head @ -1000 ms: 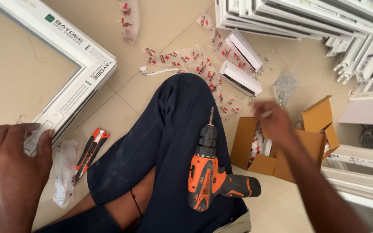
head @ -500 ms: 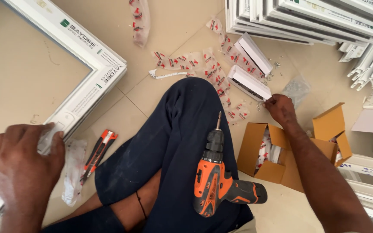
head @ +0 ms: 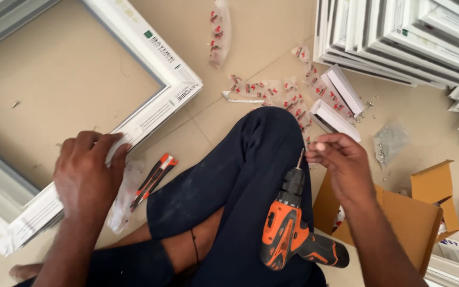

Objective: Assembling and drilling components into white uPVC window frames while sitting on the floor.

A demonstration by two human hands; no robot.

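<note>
On white frame [head: 150,69]: left hand [head: 86,172]; right hand [head: 343,162] pinching.

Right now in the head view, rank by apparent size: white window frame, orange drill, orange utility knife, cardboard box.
1. white window frame
2. cardboard box, though partly hidden
3. orange drill, nearer the camera, so unsure against the box
4. orange utility knife
</note>
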